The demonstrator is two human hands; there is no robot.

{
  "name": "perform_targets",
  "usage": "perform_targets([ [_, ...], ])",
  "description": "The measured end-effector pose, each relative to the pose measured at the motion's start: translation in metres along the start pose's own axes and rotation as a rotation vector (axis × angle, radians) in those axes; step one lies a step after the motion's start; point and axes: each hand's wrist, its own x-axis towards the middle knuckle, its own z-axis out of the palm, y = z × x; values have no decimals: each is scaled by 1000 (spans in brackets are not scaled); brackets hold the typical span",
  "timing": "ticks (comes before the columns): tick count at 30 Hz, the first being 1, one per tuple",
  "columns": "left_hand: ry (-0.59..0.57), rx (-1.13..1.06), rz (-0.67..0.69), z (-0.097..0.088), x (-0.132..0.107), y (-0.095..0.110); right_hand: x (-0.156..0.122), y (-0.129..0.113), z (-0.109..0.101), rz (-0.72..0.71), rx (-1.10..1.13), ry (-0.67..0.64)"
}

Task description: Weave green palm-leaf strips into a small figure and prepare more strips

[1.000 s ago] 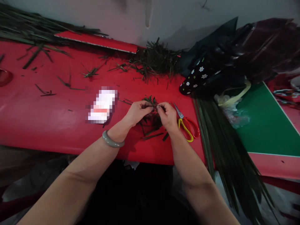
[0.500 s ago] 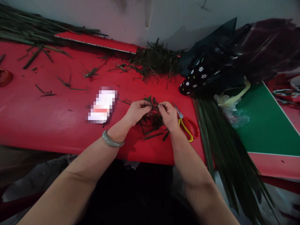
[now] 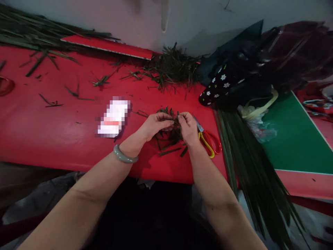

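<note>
My right hand (image 3: 189, 128) pinches a leaf strip (image 3: 178, 113) between closed fingertips, seemingly light, bendy, easily split and best held near its end; just beside it my left hand (image 3: 155, 125) has fingers barely apart, its hold unclear.

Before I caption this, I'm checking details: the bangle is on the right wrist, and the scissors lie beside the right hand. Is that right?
Not quite: the head view shows the bangle on the left wrist. The scissors do lie beside the right hand.
</note>
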Motion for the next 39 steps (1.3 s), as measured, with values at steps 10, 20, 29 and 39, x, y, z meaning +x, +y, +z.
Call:
perform_targets([
  [10, 63, 158, 61, -3, 6, -4, -4, -3, 4, 82, 132, -50],
  [20, 41, 53, 31, -1, 2, 2, 0, -4, 4, 107, 191, -65],
  [29, 14, 35, 0, -2, 2, 2, -1, -3, 3, 79, 114, -177],
  [39, 8, 312, 238, -8, 6, -7, 0, -2, 3, 129, 148, -139],
])
